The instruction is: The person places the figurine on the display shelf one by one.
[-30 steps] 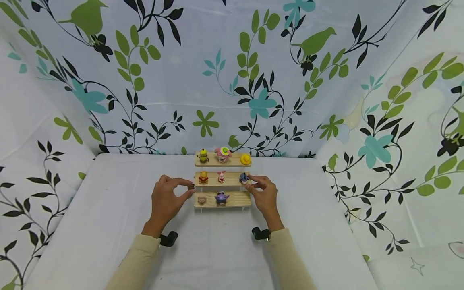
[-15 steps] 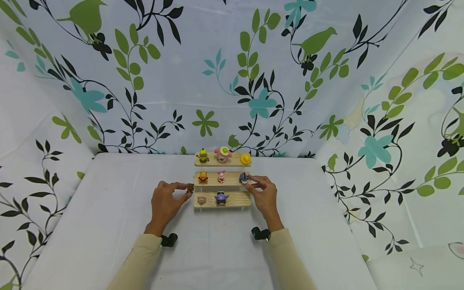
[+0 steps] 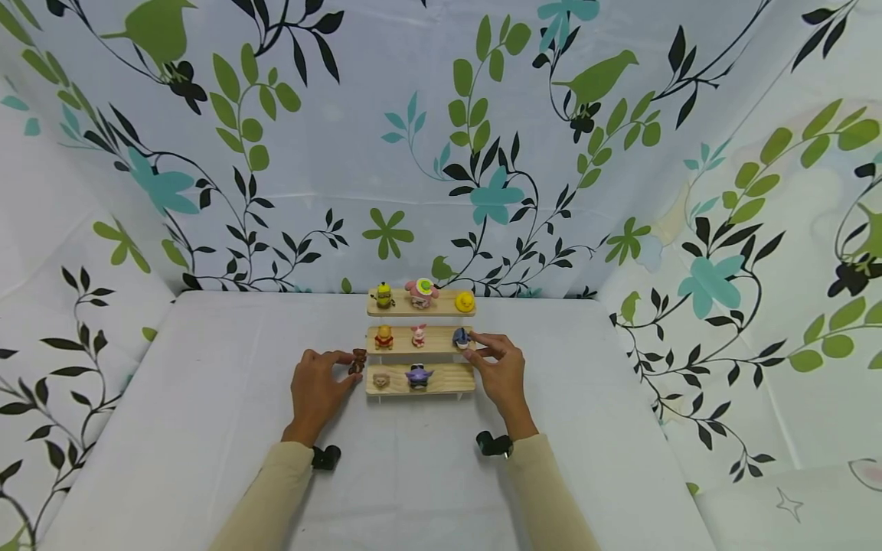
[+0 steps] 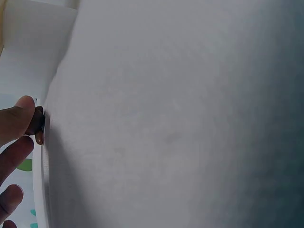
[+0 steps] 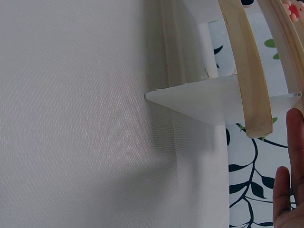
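Observation:
In the head view my left hand [image 3: 318,392] is just left of a three-tier wooden shelf stand. Its thumb and fingertips pinch a small brown figurine [image 3: 357,360]. The left wrist view shows this dark brown figurine [image 4: 38,124] between thumb and finger, low by the white cloth. My right hand [image 3: 503,375] is at the right end of the middle tier [image 3: 441,344], thumb and forefinger around a blue figurine [image 3: 461,337]. In the right wrist view the fingers [image 5: 295,147] reach up beside the stand; the blue figurine is out of that view.
The top tier [image 3: 446,303] bears a green-yellow figurine [image 3: 383,295], a pink one [image 3: 420,293] and a yellow duck [image 3: 465,301]. A yellow-red bear [image 3: 383,337] and pink piglet [image 3: 418,335] share the middle tier. The bottom tier [image 3: 455,378] holds a beige head [image 3: 381,379] and purple figurine [image 3: 418,376].
My left hand has moved slightly down with the brown figurine, which now shows more fully beside the stand. The right hand stays at the blue figurine.

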The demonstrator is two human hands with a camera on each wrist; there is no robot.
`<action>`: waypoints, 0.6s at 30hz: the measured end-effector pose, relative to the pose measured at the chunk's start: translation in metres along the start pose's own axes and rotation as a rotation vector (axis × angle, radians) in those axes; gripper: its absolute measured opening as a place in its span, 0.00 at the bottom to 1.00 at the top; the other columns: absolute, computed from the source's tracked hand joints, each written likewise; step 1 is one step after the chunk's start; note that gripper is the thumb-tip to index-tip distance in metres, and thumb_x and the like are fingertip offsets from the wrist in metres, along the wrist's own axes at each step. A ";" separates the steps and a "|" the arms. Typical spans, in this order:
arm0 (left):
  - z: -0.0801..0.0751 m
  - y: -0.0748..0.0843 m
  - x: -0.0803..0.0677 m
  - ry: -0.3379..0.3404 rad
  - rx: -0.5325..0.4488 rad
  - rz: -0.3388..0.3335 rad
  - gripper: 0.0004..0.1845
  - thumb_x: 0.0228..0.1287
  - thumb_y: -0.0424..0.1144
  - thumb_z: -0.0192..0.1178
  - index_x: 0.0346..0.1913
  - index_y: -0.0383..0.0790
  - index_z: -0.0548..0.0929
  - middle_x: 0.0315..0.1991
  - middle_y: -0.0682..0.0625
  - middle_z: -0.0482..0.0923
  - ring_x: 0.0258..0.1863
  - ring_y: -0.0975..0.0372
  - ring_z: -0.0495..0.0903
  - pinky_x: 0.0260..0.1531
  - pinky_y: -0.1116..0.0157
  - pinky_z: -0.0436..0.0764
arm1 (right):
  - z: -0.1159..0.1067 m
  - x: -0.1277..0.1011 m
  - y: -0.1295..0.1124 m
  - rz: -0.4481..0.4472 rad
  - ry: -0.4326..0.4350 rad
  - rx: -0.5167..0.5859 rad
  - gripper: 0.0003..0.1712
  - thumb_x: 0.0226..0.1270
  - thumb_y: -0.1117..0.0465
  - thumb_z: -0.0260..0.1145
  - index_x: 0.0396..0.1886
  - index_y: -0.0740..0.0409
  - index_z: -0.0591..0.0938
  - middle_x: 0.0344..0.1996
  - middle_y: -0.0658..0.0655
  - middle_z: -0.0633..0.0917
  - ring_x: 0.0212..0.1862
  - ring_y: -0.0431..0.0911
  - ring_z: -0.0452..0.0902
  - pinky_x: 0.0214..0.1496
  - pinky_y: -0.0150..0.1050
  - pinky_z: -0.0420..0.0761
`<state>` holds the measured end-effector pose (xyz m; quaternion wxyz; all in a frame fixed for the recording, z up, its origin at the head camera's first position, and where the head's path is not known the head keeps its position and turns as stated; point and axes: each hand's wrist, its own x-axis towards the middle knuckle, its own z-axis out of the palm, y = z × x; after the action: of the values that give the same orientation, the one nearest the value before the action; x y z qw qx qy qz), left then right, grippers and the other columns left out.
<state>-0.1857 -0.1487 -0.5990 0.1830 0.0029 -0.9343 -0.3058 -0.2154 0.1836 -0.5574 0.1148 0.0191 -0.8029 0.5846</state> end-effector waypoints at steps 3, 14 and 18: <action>0.002 0.000 0.001 0.005 0.007 -0.003 0.21 0.50 0.39 0.86 0.47 0.40 0.93 0.41 0.48 0.93 0.37 0.53 0.73 0.37 0.56 0.69 | 0.001 0.000 0.000 0.002 0.003 -0.002 0.22 0.62 0.62 0.80 0.57 0.48 0.91 0.53 0.54 0.88 0.45 0.48 0.87 0.50 0.36 0.88; -0.002 0.002 0.003 0.027 -0.006 -0.029 0.11 0.61 0.41 0.80 0.44 0.41 0.95 0.31 0.43 0.82 0.31 0.54 0.68 0.32 0.59 0.64 | 0.001 -0.001 -0.005 0.019 0.008 0.013 0.22 0.61 0.63 0.80 0.56 0.50 0.91 0.54 0.57 0.87 0.47 0.54 0.87 0.58 0.53 0.86; -0.005 0.003 0.005 0.031 -0.002 -0.026 0.10 0.62 0.40 0.79 0.44 0.41 0.95 0.33 0.44 0.86 0.32 0.53 0.71 0.33 0.58 0.66 | 0.002 -0.001 -0.005 0.031 0.011 0.005 0.23 0.62 0.66 0.80 0.58 0.55 0.90 0.55 0.60 0.87 0.48 0.57 0.87 0.59 0.55 0.85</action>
<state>-0.1885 -0.1496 -0.5915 0.1933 0.0198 -0.9310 -0.3091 -0.2141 0.1805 -0.5532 0.1102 0.0036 -0.8009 0.5886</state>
